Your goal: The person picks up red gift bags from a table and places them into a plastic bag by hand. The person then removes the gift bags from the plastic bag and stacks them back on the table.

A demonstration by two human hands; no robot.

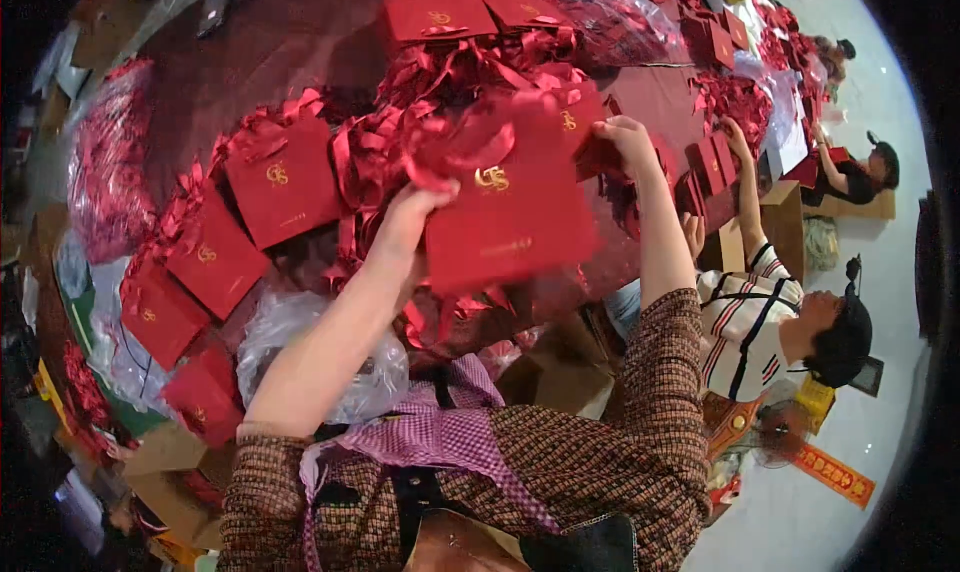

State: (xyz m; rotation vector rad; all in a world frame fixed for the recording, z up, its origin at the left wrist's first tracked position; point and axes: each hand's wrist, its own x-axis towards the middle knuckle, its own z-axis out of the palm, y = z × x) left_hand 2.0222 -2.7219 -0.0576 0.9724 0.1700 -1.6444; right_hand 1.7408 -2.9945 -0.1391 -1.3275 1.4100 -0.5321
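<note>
A red gift bag (pixel 510 222) with a gold emblem and ribbon handles is held up in front of me, blurred by motion. My left hand (pixel 412 217) grips its upper left edge, thumb on the front. Behind its upper right corner shows a second red bag (pixel 578 117), also with a gold mark. My right hand (pixel 628 144) pinches the right edge of that second bag; its fingertips are partly hidden. Red ribbons (pixel 430 82) lie heaped on the table just beyond both hands.
Stacks of red bags (pixel 285 187) fan out at left beside a plastic-wrapped bundle (pixel 115 162). More bags (pixel 440 12) lie at the far side of the dark red table (pixel 270 57). A clear plastic bag (pixel 375 377) sits under my left arm. A co-worker (pixel 745 337) handles bags at right.
</note>
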